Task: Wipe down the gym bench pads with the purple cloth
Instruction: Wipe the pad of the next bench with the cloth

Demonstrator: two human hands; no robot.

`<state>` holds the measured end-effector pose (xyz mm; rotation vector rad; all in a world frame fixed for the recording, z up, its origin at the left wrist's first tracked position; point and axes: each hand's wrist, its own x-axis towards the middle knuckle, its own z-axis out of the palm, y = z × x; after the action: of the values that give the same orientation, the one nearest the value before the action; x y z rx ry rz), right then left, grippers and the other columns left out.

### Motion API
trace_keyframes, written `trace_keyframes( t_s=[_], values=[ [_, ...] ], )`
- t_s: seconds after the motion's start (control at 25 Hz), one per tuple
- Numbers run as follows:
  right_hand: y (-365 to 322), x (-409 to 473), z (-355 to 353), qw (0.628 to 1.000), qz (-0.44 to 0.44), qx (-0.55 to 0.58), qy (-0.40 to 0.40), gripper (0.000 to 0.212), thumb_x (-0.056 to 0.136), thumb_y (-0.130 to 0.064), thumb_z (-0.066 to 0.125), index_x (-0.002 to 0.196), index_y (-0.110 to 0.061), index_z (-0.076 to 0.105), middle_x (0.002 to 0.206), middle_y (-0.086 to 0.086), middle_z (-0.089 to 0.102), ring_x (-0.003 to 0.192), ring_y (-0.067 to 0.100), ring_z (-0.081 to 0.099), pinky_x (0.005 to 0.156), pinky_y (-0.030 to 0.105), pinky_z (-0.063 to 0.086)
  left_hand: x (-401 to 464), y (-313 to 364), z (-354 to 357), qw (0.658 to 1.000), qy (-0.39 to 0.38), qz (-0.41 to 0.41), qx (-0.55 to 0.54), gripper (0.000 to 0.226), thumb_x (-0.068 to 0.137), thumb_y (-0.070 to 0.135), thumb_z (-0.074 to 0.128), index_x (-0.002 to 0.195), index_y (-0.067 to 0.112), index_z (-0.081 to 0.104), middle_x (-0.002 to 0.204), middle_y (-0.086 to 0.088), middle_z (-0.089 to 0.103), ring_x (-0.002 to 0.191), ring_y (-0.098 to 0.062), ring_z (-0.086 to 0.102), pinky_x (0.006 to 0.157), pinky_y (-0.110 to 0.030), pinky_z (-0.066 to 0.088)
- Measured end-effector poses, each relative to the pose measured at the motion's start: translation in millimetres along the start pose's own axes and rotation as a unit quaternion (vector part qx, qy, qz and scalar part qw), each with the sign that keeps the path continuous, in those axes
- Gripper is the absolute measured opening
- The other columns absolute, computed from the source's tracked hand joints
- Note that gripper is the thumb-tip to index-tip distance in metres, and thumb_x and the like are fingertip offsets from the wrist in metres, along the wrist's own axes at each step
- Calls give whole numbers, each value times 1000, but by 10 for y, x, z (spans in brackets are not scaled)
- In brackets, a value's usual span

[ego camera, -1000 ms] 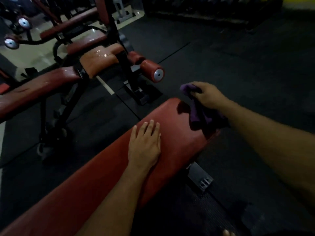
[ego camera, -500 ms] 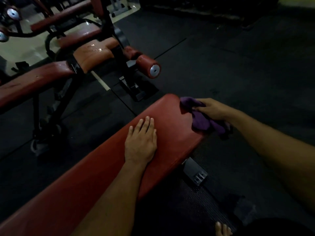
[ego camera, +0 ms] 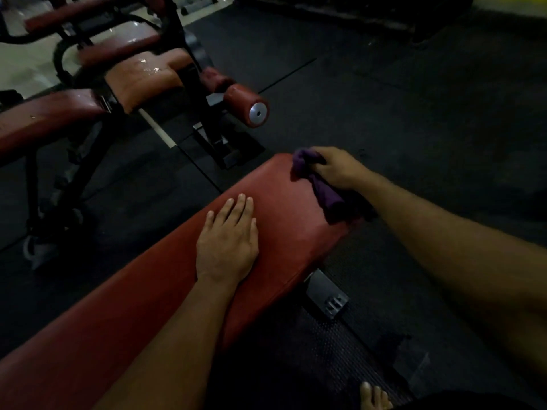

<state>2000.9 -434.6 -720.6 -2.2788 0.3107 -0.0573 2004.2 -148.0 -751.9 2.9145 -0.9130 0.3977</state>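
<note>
My right hand [ego camera: 334, 168] grips the purple cloth [ego camera: 321, 187], bunched, at the far end of the red bench pad [ego camera: 284, 232]. The cloth sits on the pad's far right corner, its tail trailing toward the right edge. My left hand [ego camera: 228, 244] lies flat, fingers straight, on the surface mid-pad, holding nothing.

Risks as I judge them: the cloth is a wad, so little of it meets the pad and a stroke could leave streaks or miss the rounded end. The hand is right at the corner; a stroke outward would slide off the edge and the tail could drag toward the floor [ego camera: 414, 113]. My left hand covers a patch that gets skipped unless I lift it. Light is dim, so I can't tell which parts of the pad are wet or dirty, and may overlook some.

The second bench [ego camera: 50, 119] at left has a seat pad [ego camera: 145, 78] with glinting spots, maybe moisture; it looks untouched.
</note>
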Motion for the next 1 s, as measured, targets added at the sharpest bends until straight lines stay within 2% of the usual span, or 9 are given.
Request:
trace_keyframes(
  t_s=[0.12,0.24,0.4,0.64,0.68,0.76,0.84,0.92,1.0],
  values=[
    [-193,658,228,999,7,-39,23,22,96,-28,52,114,-21,64,114,5,69,104,26,63,88,38,51,10,-30,49,1000,30,7,-3,54,103,35,31,147,13,54,150,-5,55,140,-23,51,114,-52,42],
    [-196,715,265,999,1,-34,16,22,95,-33,55,115,-28,63,110,-3,66,102,20,62,85,33,49,16,-34,55,999,35,12,-7,55,102,35,30,146,13,55,149,-5,55,139,-24,51,113,-53,43],
    [-15,153,9,998,-30,-54,-24,41,94,-39,63,134,-40,57,125,-9,65,110,9,58,91,27,45,-15,-18,34,999,34,5,-10,56,102,36,29,147,15,54,151,-3,54,141,-22,50,115,-52,42],
    [234,-963,-398,997,23,-45,-57,45,92,-16,65,129,-41,62,120,-21,62,110,0,58,94,21,45,3,-27,1,1000,8,-3,-18,58,102,37,27,148,15,53,151,-2,53,142,-21,49,117,-51,39],
    [286,-1137,-404,998,43,-35,-35,45,91,-14,65,127,-42,63,119,-21,64,109,1,60,94,21,45,-3,-14,-16,1000,-1,-3,-22,58,102,37,26,148,15,53,152,-2,53,142,-21,48,118,-50,38],
    [345,-1427,-268,991,107,38,70,37,92,-17,62,122,-38,64,118,-13,67,109,9,61,91,27,46,-8,-3,-59,1000,-10,0,-25,60,102,38,24,150,15,51,154,-2,51,144,-21,46,120,-50,34],
    [239,-1537,21,957,178,154,168,30,99,-28,53,129,-31,59,126,-3,64,116,18,59,95,30,44,-5,-2,-88,999,-22,7,-25,61,102,39,21,152,15,47,156,-1,47,147,-20,42,123,-51,27],
    [11,-1404,356,926,225,231,198,41,105,-36,40,144,-26,46,140,5,54,125,24,53,101,30,41,4,-11,-87,999,-30,10,-27,61,102,39,21,154,16,45,158,0,45,148,-19,38,125,-51,22],
    [-207,-1242,630,885,303,243,258,58,105,-46,30,157,-23,20,153,15,37,132,37,45,107,42,37,21,-17,-75,999,-31,6,-34,61,102,38,21,154,16,43,160,0,43,149,-19,36,125,-50,21]
  ],
)
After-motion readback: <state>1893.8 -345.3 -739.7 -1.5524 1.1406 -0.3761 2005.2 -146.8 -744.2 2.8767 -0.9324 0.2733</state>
